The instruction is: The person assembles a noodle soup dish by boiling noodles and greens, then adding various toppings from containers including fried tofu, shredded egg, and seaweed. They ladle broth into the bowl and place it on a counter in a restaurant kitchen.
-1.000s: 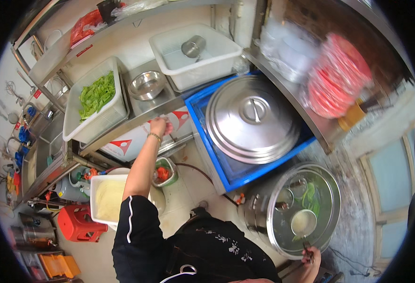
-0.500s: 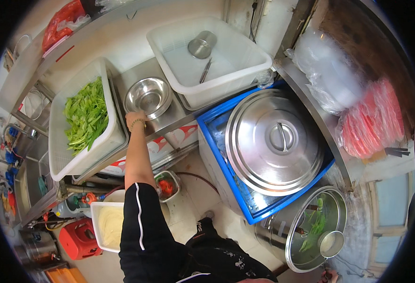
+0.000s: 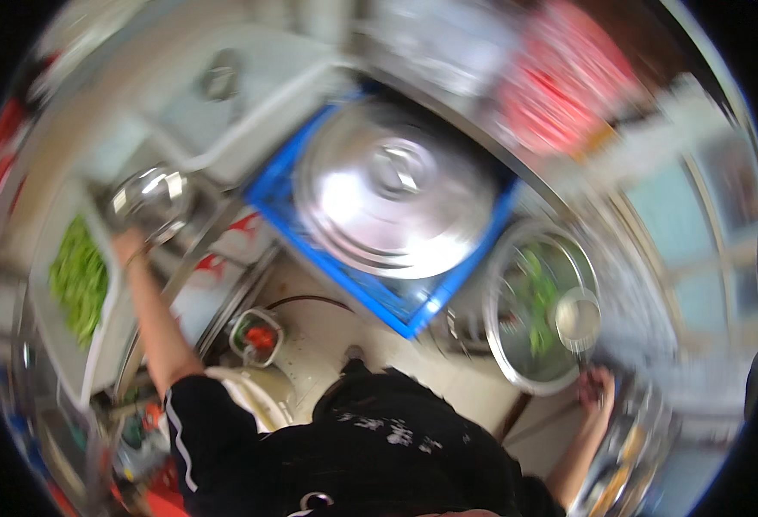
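My left hand (image 3: 129, 246) is at the near rim of a shiny steel bowl (image 3: 170, 200), its fingers apparently closed on the edge; blur softens the grip. The bowl is on the steel counter between two white plastic tubs. At the right, my right hand (image 3: 597, 388) is closed around the handle of a round metal strainer (image 3: 578, 319). The strainer's head is at the right side of a large steel pot (image 3: 492, 332), over its opening. Green leaves (image 3: 536, 297) lie inside the pot.
A big lidded steel pot (image 3: 344, 220) stands in a blue-rimmed frame (image 3: 370, 319). A white tub (image 3: 94, 362) holds cut greens (image 3: 79, 280). The other white tub (image 3: 267, 108) holds a metal cup (image 3: 221, 76). Red plastic bags (image 3: 560, 82) lie on the far shelf.
The view has swung right, shifting the counter leftward. My right hand has come into clear view at the strainer's handle. My left hand remains at the bowl's rim.
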The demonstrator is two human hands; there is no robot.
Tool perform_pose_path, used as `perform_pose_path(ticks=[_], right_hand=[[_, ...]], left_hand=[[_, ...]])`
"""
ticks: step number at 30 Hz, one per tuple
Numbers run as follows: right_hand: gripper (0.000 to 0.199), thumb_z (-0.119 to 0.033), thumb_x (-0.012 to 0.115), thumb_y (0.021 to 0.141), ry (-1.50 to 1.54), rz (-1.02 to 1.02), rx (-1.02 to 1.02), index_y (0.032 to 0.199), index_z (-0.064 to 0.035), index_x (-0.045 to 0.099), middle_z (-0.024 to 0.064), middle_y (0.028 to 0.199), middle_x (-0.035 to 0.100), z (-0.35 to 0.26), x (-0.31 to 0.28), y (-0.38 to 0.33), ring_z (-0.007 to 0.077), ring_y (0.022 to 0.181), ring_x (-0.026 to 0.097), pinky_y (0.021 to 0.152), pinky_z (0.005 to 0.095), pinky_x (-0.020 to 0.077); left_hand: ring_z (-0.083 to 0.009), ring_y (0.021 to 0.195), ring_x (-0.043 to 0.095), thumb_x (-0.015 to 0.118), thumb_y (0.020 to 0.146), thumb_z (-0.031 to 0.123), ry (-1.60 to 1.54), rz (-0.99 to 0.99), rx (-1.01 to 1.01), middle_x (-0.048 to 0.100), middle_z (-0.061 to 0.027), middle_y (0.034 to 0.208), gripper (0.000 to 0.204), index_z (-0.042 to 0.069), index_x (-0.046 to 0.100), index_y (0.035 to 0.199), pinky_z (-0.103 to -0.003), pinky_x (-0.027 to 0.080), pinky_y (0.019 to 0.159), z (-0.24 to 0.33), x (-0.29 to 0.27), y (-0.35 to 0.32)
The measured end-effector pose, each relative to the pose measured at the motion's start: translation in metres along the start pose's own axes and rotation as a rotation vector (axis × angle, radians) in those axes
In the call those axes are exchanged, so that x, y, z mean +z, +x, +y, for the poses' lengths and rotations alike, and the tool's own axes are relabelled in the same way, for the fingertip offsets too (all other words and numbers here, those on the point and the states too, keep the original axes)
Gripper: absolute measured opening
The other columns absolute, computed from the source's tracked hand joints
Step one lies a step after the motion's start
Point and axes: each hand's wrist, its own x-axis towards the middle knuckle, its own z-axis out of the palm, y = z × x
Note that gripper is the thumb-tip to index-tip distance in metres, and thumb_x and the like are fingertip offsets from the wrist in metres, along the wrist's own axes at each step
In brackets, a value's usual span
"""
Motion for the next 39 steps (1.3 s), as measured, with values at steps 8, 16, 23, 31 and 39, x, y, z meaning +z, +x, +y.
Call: perform_pose_path(ticks=[8,16,23,31,39], right_hand=[[0.036,-0.020,0.056,0.074,-0.079,-0.024,-0.183,0.105,-0.0016,0.053,0.0031,0.067,0.054,-0.085,0.030,-0.058,0.0058,0.041,0.035,0.033,0.0185,0.0228],[0.018,-0.011,0.058,0.069,-0.369,-0.013,0.042,0.081,0.0003,0.064,0.0001,0.055,0.050,0.000,-0.010,-0.021,0.0063,0.046,0.042,0.043,0.0197,0.0283],[0.013,-0.014,0.054,0.070,-0.441,-0.163,0.596,0.060,-0.0060,0.050,0.0022,0.051,0.048,0.053,-0.040,0.025,0.0082,0.030,0.028,0.030,0.0243,0.0204],[0.016,-0.014,0.058,0.067,-0.593,-0.086,0.353,0.056,-0.0040,0.051,0.0044,0.048,0.049,0.055,-0.058,-0.013,0.0094,0.032,0.032,0.031,0.0270,0.0203],[0.015,-0.010,0.056,0.065,-0.699,-0.069,0.109,0.052,-0.0037,0.052,0.0045,0.048,0.050,0.035,-0.054,-0.022,0.0133,0.041,0.042,0.041,0.0298,0.0290]], left_hand=[[-0.0205,0.072,0.060,0.057,0.069,0.005,-0.379,-0.186,-0.085,0.060,-0.0121,0.088,0.030,-0.008,0.054,0.095,-0.033,0.052,0.058,-0.051,-0.016,-0.138],[-0.0107,0.053,0.050,0.052,0.071,0.007,-0.269,-1.002,-0.361,0.053,0.0001,0.066,0.005,0.010,0.052,0.068,-0.022,0.041,0.045,-0.052,0.043,-0.350],[-0.0118,0.049,0.053,0.055,0.073,0.014,0.092,-1.321,-0.265,0.057,-0.0014,0.069,0.027,0.004,0.058,0.097,-0.025,0.040,0.038,-0.017,0.105,-0.538],[-0.0143,0.045,0.053,0.047,0.078,0.012,0.131,-1.498,0.193,0.057,-0.0080,0.069,0.025,-0.003,0.053,0.098,-0.027,0.043,0.036,-0.020,0.144,-0.611],[-0.0171,0.045,0.056,0.050,0.079,0.013,0.191,-1.454,0.135,0.059,-0.0114,0.073,0.033,-0.003,0.048,0.108,-0.027,0.046,0.037,0.007,0.163,-0.647]])
